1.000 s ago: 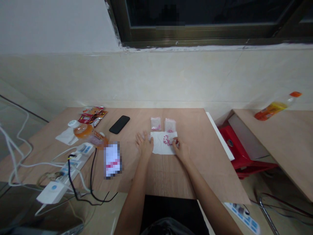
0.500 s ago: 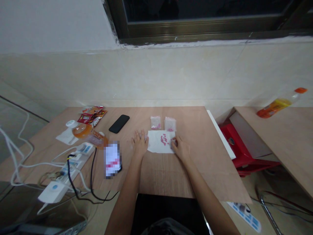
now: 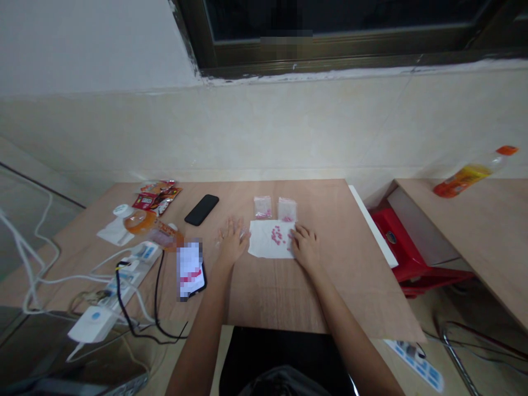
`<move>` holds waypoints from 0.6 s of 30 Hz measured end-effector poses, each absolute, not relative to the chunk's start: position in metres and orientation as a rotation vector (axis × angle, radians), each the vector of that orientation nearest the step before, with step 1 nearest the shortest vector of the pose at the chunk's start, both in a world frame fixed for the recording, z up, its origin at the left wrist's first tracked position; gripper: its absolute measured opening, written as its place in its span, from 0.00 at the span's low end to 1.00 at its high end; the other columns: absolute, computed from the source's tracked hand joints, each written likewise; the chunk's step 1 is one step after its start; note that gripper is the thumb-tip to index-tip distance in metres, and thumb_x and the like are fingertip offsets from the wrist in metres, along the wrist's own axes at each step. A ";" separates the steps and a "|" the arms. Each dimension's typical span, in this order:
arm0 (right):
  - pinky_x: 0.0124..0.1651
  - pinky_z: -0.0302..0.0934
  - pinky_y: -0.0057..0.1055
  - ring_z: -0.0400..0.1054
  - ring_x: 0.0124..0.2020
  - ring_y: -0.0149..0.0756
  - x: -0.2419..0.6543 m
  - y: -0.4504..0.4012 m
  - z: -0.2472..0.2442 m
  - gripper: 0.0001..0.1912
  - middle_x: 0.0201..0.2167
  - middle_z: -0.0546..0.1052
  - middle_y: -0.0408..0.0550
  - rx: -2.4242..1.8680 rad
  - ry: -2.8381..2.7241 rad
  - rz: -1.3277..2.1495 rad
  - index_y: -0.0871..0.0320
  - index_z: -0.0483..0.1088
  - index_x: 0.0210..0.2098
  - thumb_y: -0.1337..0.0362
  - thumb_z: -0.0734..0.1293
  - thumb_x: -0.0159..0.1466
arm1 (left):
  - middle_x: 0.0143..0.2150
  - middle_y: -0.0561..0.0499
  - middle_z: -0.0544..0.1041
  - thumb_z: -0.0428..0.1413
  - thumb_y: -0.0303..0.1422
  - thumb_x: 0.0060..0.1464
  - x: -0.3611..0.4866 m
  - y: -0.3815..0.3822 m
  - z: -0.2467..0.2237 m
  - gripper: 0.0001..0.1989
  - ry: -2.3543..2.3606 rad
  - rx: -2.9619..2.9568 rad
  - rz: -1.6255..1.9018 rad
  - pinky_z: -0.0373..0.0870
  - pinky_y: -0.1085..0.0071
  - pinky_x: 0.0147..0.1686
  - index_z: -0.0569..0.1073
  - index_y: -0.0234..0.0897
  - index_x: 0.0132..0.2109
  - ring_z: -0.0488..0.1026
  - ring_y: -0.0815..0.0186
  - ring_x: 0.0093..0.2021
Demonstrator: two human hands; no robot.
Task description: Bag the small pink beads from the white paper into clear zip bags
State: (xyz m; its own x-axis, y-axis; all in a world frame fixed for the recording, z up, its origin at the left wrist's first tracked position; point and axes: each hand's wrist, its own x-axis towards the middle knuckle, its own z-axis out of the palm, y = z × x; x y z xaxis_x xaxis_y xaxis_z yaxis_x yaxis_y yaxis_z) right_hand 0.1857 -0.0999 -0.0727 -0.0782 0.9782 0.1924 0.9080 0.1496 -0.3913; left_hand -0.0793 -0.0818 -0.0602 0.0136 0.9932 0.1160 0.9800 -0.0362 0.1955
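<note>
**Left hand (image 3: 233,243) shifted outward from the paper tissue (image 3: 264,247); right hand (image 3: 304,247) at its far edge**

Both hands are held apart, palms down and fingers spread, with nothing clearly clamped; whether a scrap of clear film lies beneath the left fingers cannot be told. Between the hands, the tissue lies flat on the worktop (image 3: 264,297), bearing a loose cluster of small pink beads (image 3: 277,235). Its edge is touched by the right fingertips (image 3: 293,234). Just beyond the tissue, a left zip bag (image 3: 263,207) and a right zip bag (image 3: 287,209) lie side by side, with pink pieces visible inside. Left of the left hand, a black phone (image 3: 202,209) is laid flat. If the tissue is tugged or tilted by the right fingertips, the beads could be rolled onto the worktop; the nearby bags could also be displaced by a careless reach.
</note>
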 end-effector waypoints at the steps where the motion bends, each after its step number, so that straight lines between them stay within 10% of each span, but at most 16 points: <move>1: 0.59 0.49 0.46 0.56 0.61 0.46 0.186 -0.100 -0.072 0.19 0.61 0.68 0.52 -1.798 -2.030 0.232 0.54 0.72 0.53 0.66 0.58 0.66 | 0.72 0.35 0.47 0.44 0.44 0.64 -0.077 -0.082 -0.059 0.32 2.142 2.196 0.349 0.42 0.39 0.65 0.50 0.39 0.70 0.43 0.49 0.72; 18: 0.63 0.44 0.49 0.53 0.65 0.47 0.203 -0.100 -0.065 0.23 0.64 0.65 0.51 -1.684 -2.288 0.177 0.56 0.66 0.60 0.67 0.55 0.68 | 0.71 0.42 0.55 0.43 0.42 0.65 -0.012 -0.091 -0.063 0.26 1.718 2.494 0.309 0.39 0.44 0.67 0.58 0.43 0.67 0.46 0.53 0.72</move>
